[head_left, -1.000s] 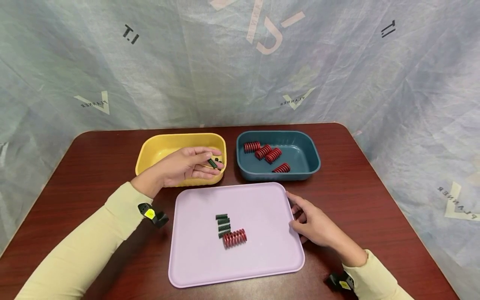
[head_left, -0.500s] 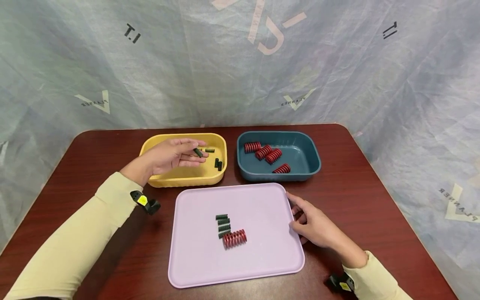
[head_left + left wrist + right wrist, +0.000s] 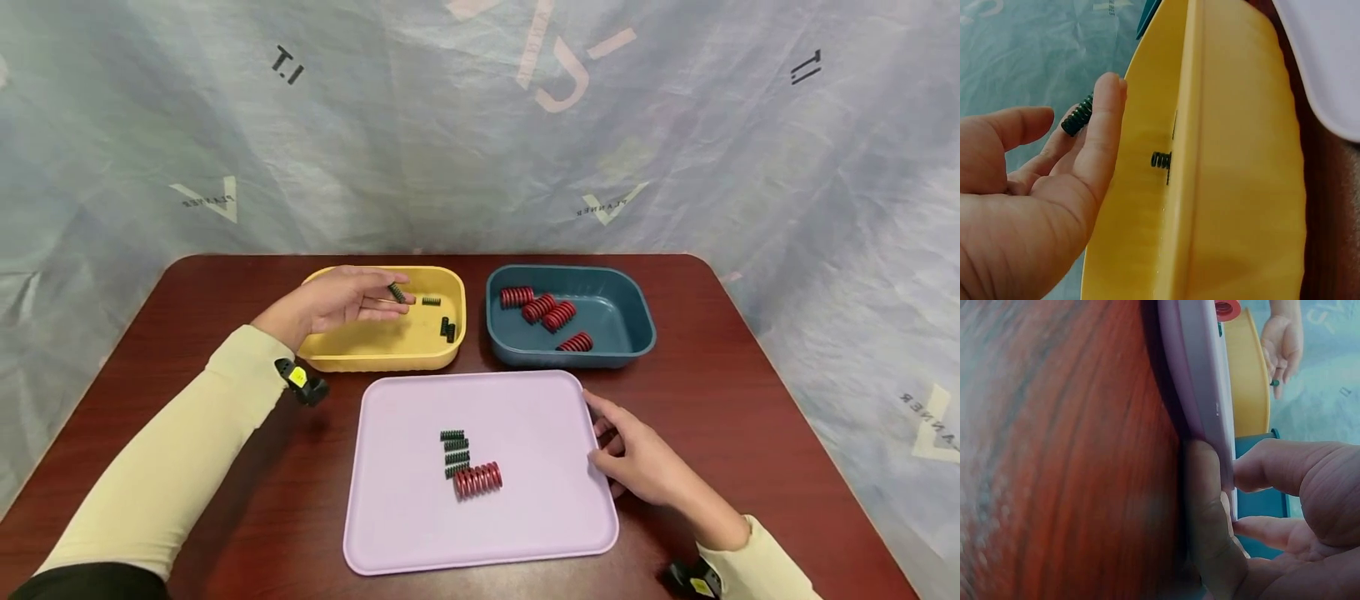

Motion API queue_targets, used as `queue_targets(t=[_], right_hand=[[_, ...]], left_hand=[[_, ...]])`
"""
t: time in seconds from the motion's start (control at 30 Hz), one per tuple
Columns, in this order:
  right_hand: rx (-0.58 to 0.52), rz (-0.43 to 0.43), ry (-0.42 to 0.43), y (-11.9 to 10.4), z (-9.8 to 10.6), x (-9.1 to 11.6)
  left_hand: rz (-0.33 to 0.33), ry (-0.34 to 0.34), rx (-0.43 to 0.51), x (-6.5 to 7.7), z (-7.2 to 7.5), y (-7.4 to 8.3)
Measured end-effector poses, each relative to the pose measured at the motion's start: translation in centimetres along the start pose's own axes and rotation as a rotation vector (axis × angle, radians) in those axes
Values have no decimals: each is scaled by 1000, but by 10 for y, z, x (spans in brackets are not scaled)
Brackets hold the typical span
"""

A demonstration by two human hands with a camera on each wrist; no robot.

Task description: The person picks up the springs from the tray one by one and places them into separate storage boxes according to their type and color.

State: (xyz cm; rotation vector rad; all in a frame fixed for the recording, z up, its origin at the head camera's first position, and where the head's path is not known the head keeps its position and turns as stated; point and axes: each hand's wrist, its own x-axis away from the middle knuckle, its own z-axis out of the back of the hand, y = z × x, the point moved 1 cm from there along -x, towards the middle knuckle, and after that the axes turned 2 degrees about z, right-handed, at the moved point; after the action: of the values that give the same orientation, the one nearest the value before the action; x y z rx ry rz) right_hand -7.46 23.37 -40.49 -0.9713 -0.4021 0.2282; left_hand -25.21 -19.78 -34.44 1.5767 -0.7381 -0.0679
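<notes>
My left hand point(image 3: 341, 296) is over the yellow bin point(image 3: 382, 363), fingers extended. A small dark green spring point(image 3: 1077, 117) lies against its fingers, and the left wrist view has the thumb apart from it. At the right side of the lilac tray point(image 3: 540, 433), my right hand point(image 3: 648, 458) grips the edge. Its thumb point(image 3: 1266, 465) presses the rim while another finger reaches along the underside. Several small green springs point(image 3: 457, 457) lie in a column on the tray, with one thicker red spring point(image 3: 478, 481) at the column's lower end.
Inside the yellow bin are several green springs point(image 3: 431, 301). A dark teal bin point(image 3: 615, 362) stands to its right, holding several red springs point(image 3: 558, 315). Both bins stand on the brown table point(image 3: 720, 375) behind the tray, with a printed grey curtain point(image 3: 450, 167) beyond.
My left hand has moved left and slightly back over the yellow bin with the green spring, uncovering springs inside. The right hand keeps its place on the tray. The head view has shifted slightly.
</notes>
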Motion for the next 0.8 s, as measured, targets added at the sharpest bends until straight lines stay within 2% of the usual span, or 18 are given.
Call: queue_targets(t=[0.5, 0.8], right_hand=[[-45, -15, -11, 1, 2, 5], [-37, -25, -31, -1, 1, 1]], left_hand=[[71, 54, 25, -12, 4, 10], [146, 6, -51, -11, 12, 19]])
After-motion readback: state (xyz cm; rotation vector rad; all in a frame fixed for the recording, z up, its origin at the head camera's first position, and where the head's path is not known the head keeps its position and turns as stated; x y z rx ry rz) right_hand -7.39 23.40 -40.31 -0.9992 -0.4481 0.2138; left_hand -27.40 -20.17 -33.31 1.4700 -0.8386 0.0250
